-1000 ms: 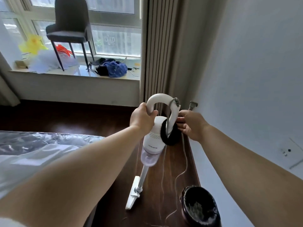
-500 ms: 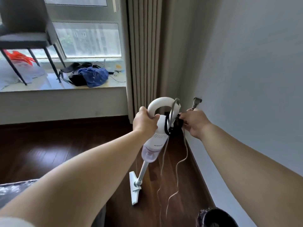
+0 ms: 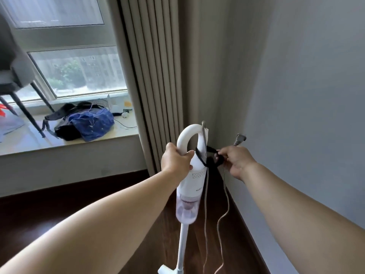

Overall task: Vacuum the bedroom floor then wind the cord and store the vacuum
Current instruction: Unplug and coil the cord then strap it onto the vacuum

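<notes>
Vacuum point(image 3: 187, 196) upright in the corner between curtain point(image 3: 156, 76) and wall point(image 3: 296, 95), head on the floor. Left hand point(image 3: 175, 160) wraps the white loop handle; right hand point(image 3: 236, 161) pinches a black strap point(image 3: 212, 157), plug point(image 3: 239, 139) poking above. Grey cord point(image 3: 222, 218) dangles loose, so winding looks unfinished: next, gather the slack into loops and cinch them.

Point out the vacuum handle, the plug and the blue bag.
vacuum handle point(image 3: 184, 133), head view, top of the white loop.
plug point(image 3: 239, 139), head view, its grey body.
blue bag point(image 3: 92, 123), head view, middle of the fabric.
</notes>
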`<state>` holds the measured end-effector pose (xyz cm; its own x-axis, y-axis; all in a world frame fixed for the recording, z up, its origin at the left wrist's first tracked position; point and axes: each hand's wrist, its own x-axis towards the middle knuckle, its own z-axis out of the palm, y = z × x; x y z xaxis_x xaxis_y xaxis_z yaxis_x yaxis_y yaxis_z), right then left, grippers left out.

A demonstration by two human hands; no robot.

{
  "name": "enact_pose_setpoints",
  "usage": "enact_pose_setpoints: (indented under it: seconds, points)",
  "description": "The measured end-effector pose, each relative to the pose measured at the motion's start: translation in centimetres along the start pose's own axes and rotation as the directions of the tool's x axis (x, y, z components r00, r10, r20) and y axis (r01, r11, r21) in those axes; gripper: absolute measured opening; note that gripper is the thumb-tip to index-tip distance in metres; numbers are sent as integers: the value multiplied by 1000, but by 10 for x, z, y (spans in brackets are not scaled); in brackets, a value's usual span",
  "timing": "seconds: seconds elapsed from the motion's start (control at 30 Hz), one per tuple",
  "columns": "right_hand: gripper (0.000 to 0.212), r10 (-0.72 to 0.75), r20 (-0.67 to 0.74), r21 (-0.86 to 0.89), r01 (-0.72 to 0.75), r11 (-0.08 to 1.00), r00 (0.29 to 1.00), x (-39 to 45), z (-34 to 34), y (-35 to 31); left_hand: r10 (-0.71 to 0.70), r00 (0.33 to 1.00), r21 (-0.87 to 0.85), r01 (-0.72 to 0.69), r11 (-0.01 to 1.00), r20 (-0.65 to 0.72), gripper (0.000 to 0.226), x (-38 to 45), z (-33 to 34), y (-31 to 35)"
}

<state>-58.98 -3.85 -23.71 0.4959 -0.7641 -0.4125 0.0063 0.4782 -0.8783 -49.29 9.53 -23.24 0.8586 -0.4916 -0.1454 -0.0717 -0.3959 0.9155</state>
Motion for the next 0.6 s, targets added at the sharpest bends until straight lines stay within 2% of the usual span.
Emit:
enact_pose_setpoints:
  seconds: [0.17,0.23,0.5,0.6]
  points:
    - [21,-57,-33,-56,55,997,998,77,27,-44,32,998,19,-33,999,52,25,89,26,33]
    - [30,-91,-52,-60,88,994,994,108,30,-59,39,995,-1,-39,999,91,27,120,37,48]
    - [23,-175,-197,-126,153,980,965,228,54,-104,115,964,-82,-98,992,241,27,270,83,84]
    - [30,-182,-269,-99,161,982,946,277,77,-121,125,937,-88,-102,991,325,27,336,99,95]
